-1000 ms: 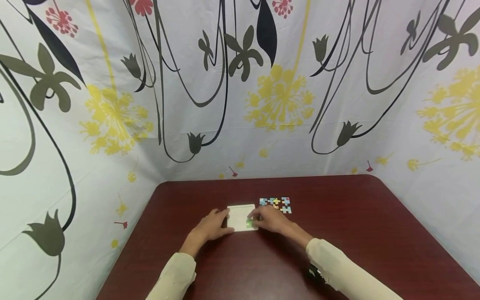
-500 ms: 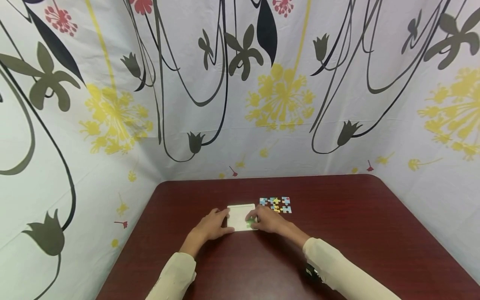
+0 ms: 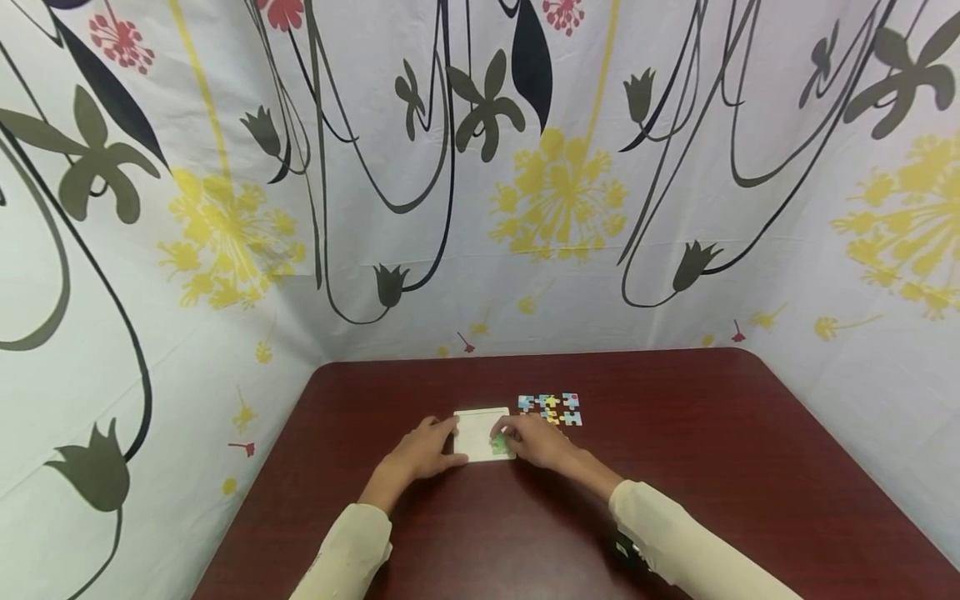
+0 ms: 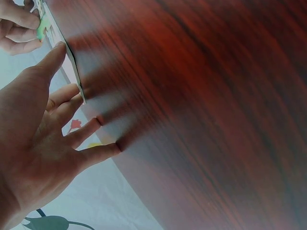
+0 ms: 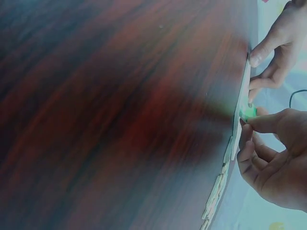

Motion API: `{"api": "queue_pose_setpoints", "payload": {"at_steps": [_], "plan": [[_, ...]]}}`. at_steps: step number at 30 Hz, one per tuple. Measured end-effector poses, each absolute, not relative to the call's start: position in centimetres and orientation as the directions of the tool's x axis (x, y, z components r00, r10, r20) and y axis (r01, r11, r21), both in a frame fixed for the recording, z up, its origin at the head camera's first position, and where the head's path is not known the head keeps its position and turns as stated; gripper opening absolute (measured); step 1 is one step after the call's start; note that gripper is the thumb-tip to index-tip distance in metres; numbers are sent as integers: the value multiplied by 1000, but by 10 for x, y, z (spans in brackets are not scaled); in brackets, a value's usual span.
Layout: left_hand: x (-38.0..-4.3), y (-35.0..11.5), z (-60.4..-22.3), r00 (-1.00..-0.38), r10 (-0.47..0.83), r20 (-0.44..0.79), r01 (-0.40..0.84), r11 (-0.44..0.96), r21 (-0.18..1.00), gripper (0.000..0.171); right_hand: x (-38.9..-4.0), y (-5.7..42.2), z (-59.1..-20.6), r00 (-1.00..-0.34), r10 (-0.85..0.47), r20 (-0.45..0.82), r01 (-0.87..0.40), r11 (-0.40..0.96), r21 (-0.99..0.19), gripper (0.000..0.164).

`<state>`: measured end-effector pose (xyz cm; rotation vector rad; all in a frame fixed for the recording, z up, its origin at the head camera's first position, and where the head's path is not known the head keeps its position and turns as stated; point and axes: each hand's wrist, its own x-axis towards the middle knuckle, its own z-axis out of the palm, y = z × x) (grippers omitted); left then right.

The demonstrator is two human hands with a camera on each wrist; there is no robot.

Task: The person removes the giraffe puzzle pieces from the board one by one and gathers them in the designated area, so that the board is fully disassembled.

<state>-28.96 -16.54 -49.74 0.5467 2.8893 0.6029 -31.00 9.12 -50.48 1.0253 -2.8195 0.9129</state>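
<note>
A flat white puzzle board (image 3: 472, 435) lies near the middle of the dark red table. My left hand (image 3: 426, 450) rests at the board's left edge, with thumb and fingers spread and their tips touching it. My right hand (image 3: 537, 440) is over the board's right part and pinches a green jigsaw piece (image 5: 248, 113) between thumb and index finger. In the head view this piece sits at the near right corner of the board; the fingers partly cover it. The left wrist view also shows the green piece's edge beside the right fingertips.
Several blue and yellow jigsaw pieces (image 3: 572, 401) lie in rows right of the board, some partly behind the right hand. A dark device (image 3: 628, 548) is at the right wrist. Floral cloth (image 3: 480, 250) hangs behind the table (image 3: 675, 442) and along its sides.
My right fingers have shifted slightly around the green jigsaw piece, which stays at the board's near right corner. The left hand and the board have kept their place.
</note>
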Motion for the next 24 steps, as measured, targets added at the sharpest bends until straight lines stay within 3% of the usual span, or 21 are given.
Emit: {"api": "queue_pose_setpoints", "payload": {"at_steps": [11,24], "plan": [[-289,-165,-496,-918,393,-46,342,848,405,66,-314,105,-498,-759,-592,271,-638,595,-488,25],[-287,-166,-497,-914,405,-32,355,834,422,59,-316,158,-485,-808,-544,225,-575,650,-496,23]]}}
